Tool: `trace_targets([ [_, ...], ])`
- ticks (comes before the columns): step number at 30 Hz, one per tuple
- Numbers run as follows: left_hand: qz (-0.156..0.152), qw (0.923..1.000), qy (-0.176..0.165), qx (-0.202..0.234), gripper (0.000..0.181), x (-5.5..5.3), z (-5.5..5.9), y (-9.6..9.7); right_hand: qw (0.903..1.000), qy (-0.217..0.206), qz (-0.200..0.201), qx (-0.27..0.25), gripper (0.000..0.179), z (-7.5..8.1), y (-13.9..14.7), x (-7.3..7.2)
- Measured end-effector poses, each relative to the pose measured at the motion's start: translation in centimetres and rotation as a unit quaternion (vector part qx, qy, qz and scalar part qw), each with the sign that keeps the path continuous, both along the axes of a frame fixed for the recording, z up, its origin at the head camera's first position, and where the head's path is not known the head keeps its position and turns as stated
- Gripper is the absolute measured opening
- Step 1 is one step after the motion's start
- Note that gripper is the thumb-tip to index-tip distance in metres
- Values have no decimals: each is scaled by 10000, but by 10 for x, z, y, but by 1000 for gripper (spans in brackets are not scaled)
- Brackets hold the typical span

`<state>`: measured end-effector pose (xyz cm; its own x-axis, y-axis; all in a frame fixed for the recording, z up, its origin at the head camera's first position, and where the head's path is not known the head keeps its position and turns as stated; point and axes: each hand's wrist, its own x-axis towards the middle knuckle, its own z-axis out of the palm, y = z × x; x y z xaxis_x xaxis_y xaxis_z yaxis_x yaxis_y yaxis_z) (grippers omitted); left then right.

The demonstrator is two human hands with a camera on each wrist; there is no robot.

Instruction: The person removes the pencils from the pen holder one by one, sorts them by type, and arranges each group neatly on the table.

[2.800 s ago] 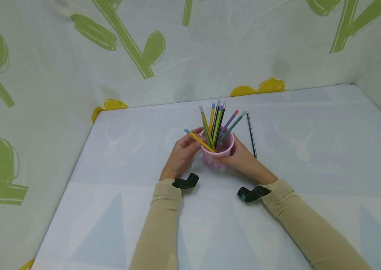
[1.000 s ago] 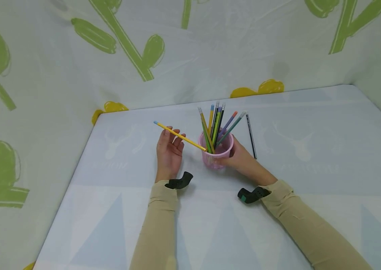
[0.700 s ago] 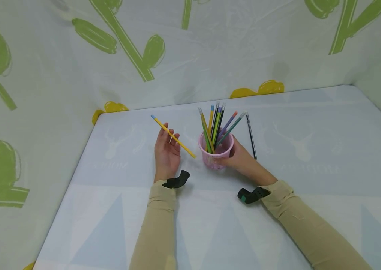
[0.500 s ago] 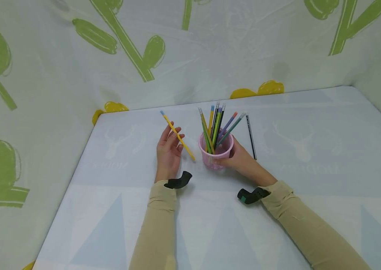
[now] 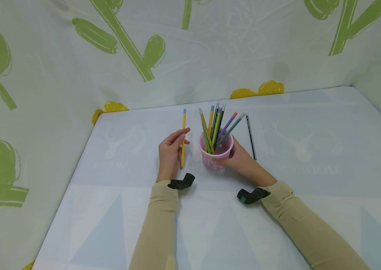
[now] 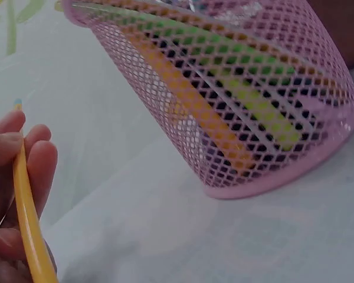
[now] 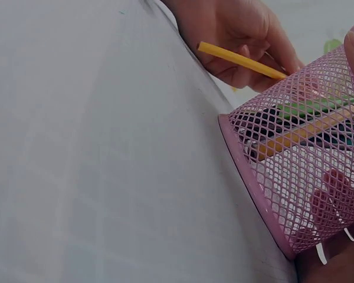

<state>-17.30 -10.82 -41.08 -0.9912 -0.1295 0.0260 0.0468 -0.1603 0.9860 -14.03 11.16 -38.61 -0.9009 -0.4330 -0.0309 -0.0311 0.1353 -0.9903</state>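
Observation:
Between thumb and fingers my left hand (image 5: 169, 155) pinches a yellow pencil (image 5: 183, 140) with a blue end pointing up and away. That pencil is held just left of a pink mesh pencil cup (image 5: 215, 161), apart from it. My right hand (image 5: 242, 159) grips the cup from its right side, thumb across the front and fingers behind; the right wrist view shows those fingers through the mesh (image 7: 307, 194). Several pencils (image 5: 218, 127) in yellow, green, black, purple and teal lean inside the cup. Close up in the left wrist view, the yellow pencil (image 6: 26, 212) lies along the fingers.
A black pencil (image 5: 251, 137) lies on the table right of the cup, behind my right hand. The pale table (image 5: 312, 150) meets a leaf-patterned cloth wall (image 5: 217, 56) at its far edge. A black wrist device (image 5: 251, 195) sits on each sleeve cuff.
My left hand has drawn the yellow pencil out of the cup to the left and turned it from slanting to nearly straight away from me. My right hand stays on the cup.

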Motion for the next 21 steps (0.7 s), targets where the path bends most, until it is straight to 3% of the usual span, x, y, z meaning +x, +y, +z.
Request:
trace_targets([
  [6, 30, 9917, 50, -1284, 28, 2, 0, 1, 9999, 111, 28, -40, 82, -1, 0, -1],
  [13, 239, 9782, -130, -2060, 29, 0, -2, 2, 9998, 180, 64, -93, 83, -2, 1, -2],
  [17, 388, 9671, -136, -2512, 25, -2, -4, 0, 9997, 177, 86, -160, 82, -2, 0, -2],
  [21, 365, 9491, -169, -3122, 25, -3, -6, 0, 9997, 185, 78, -154, 84, -10, 1, -6],
])
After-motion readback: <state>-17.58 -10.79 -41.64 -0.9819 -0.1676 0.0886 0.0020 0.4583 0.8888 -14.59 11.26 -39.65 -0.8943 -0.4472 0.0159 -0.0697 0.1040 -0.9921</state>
